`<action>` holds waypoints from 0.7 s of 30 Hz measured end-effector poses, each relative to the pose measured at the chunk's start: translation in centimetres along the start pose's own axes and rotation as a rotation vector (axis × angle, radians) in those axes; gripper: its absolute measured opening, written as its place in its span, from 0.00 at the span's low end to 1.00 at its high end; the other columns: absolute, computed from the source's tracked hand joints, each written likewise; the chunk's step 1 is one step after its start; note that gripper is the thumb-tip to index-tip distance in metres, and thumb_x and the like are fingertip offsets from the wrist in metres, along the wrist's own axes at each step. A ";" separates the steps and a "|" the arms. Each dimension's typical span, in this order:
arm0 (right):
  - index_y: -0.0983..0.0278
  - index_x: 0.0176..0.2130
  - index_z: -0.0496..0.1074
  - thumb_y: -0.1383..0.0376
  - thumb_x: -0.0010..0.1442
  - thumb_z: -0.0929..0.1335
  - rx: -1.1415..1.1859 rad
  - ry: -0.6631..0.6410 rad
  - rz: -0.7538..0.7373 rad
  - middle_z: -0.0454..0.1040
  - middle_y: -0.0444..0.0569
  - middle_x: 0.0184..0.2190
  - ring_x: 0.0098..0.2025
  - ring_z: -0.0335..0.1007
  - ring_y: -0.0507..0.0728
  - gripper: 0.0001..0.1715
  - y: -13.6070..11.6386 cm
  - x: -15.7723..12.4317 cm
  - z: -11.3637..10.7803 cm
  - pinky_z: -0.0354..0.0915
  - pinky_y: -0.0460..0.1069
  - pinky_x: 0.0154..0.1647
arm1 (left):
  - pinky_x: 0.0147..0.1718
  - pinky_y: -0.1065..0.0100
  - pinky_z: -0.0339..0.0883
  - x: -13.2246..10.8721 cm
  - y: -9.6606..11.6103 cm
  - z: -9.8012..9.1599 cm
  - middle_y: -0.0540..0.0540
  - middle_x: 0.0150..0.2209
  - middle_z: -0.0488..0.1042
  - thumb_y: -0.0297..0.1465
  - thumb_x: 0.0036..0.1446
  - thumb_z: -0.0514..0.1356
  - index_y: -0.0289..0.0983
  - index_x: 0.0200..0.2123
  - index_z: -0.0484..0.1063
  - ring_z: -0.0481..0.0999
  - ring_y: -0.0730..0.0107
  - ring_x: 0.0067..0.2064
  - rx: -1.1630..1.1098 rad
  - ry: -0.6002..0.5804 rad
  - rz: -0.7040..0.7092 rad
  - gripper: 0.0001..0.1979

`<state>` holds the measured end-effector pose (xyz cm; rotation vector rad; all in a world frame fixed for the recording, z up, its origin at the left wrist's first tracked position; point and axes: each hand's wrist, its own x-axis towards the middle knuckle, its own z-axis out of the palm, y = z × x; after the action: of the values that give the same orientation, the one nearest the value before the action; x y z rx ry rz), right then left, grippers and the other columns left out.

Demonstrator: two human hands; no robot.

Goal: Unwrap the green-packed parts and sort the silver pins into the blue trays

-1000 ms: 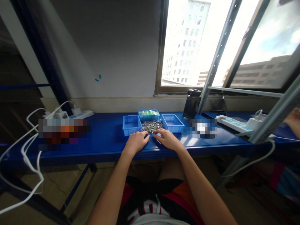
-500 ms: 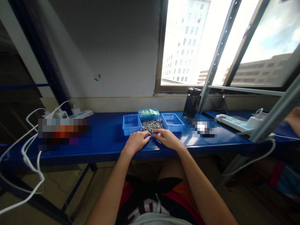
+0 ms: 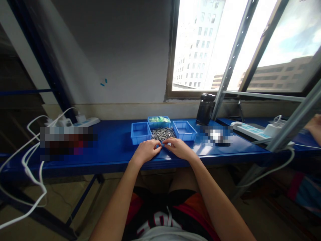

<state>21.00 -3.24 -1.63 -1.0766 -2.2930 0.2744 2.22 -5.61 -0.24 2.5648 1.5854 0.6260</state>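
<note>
A heap of small, slim silvery metal pieces, like screws or rivets [image 3: 163,133], lies on the blue table [image 3: 110,152] between the bins. At the heap's near edge my left hand [image 3: 147,149] rests low over the tabletop, its fingers bent together and pointing right. My right hand [image 3: 179,148] faces it from the other side, thumb and fingers drawn together. The fingertips of both hands nearly meet. Whatever they pinch is too small to make out. A blue bin [image 3: 140,133] stands to the left of the heap, and another blue bin [image 3: 185,131] to the right.
Behind the heap, a third blue bin [image 3: 158,121] holds green-tinted clear plastic packaging. A black bottle [image 3: 205,109] stands at the back right. Power strips [image 3: 253,132] with white cables lie at both sides. A metal post [image 3: 296,115] rises at right, near another person's hand [image 3: 315,125].
Both hands stay at the near edge of the heap, with only very slight finger movement. The bins and the heap look the same.
</note>
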 end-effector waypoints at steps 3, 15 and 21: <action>0.61 0.42 0.73 0.62 0.59 0.63 0.002 0.002 0.000 0.73 0.48 0.36 0.34 0.67 0.52 0.13 0.2 0.0 0.1 0.60 0.46 0.37 | 0.32 0.71 0.61 0.0 0.0 -0.1 0.49 0.34 0.74 0.37 0.55 0.51 0.42 0.38 0.73 0.72 0.68 0.36 -0.005 -0.008 -0.017 0.13; 0.62 0.36 0.74 0.68 0.57 0.64 -0.002 -0.015 0.004 0.72 0.47 0.34 0.34 0.66 0.52 0.10 0.1 0.1 0.1 0.60 0.45 0.36 | 0.31 0.71 0.60 0.0 0.0 0.0 0.50 0.32 0.74 0.39 0.55 0.52 0.43 0.37 0.73 0.72 0.67 0.35 -0.021 -0.008 -0.004 0.13; 0.61 0.37 0.75 0.66 0.58 0.63 0.011 -0.031 -0.031 0.72 0.47 0.37 0.36 0.67 0.52 0.11 -0.1 -0.1 0.0 0.61 0.45 0.38 | 0.31 0.72 0.60 0.0 -0.4 0.2 0.49 0.33 0.74 0.39 0.56 0.51 0.43 0.37 0.73 0.72 0.67 0.35 -0.021 -0.004 0.008 0.13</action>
<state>21.01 -3.35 -1.65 -1.0367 -2.3312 0.2934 1.93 -5.42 -0.51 2.5569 1.5604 0.6335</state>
